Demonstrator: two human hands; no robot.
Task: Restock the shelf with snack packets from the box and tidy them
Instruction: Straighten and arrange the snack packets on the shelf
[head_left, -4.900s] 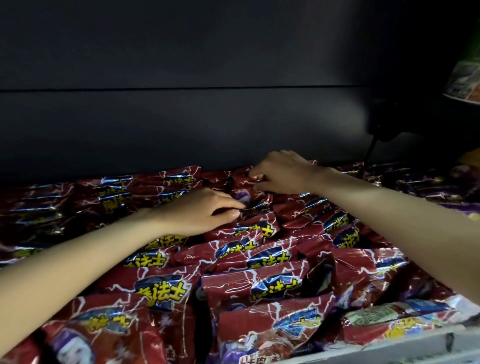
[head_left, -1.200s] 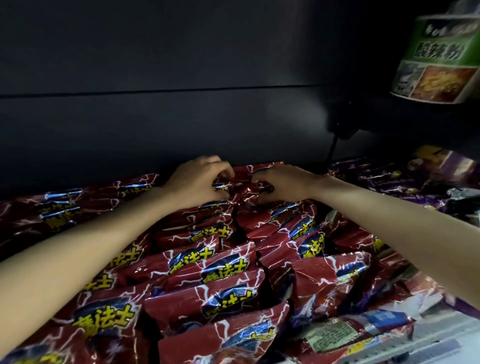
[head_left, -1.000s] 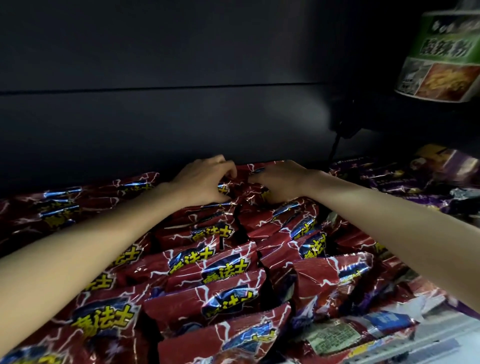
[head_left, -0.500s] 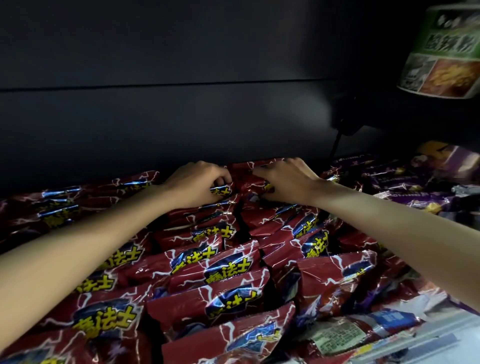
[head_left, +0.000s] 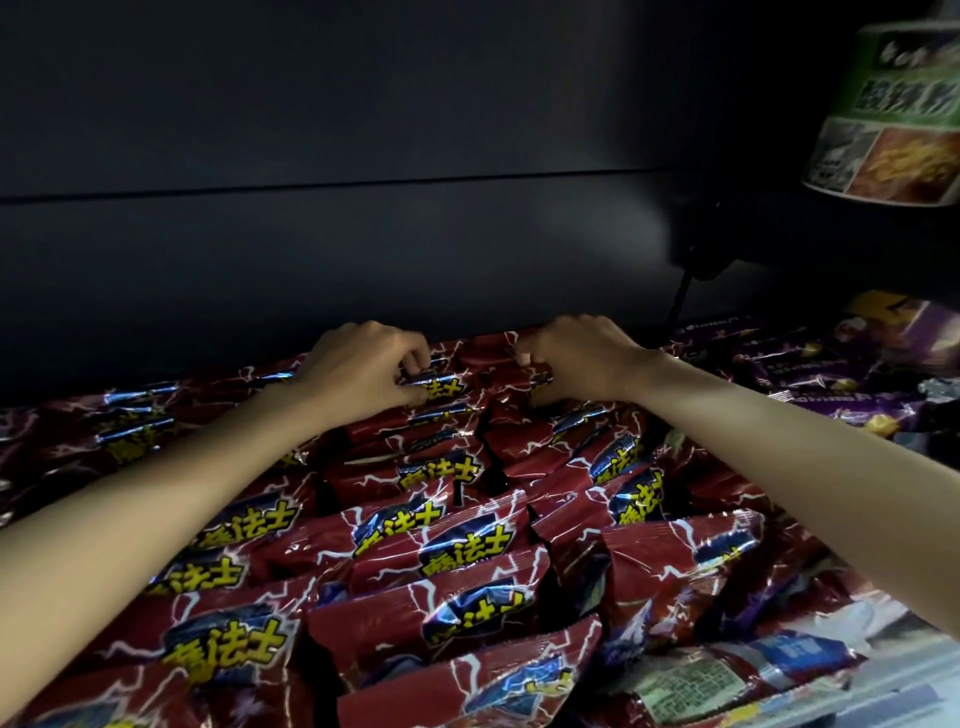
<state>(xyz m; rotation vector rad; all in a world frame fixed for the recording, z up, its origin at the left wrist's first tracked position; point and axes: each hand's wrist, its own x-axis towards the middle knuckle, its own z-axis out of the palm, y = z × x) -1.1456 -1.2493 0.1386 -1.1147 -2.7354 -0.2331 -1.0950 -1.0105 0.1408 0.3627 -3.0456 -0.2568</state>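
Observation:
Several red snack packets (head_left: 457, 540) with yellow lettering on blue labels lie in overlapping rows across the shelf. Both my arms reach to the back row. My left hand (head_left: 363, 371) has its fingers curled and pinches the left side of a rear red packet (head_left: 441, 387). My right hand (head_left: 576, 358) is curled over the neighbouring rear packets, thumb and fingers pinching a packet edge just right of the left hand. The box is out of view.
A dark back wall (head_left: 363, 249) rises right behind the rear row. Purple snack packets (head_left: 831, 374) fill the shelf to the right. A green-labelled noodle cup (head_left: 893, 104) stands on a higher level at the top right. The shelf's pale front rail (head_left: 883, 691) shows at the bottom right.
Both hands have moved from the middle of the packets to the back row near the wall. Over the last second they stay there, fingers shifting slightly on the rear packets.

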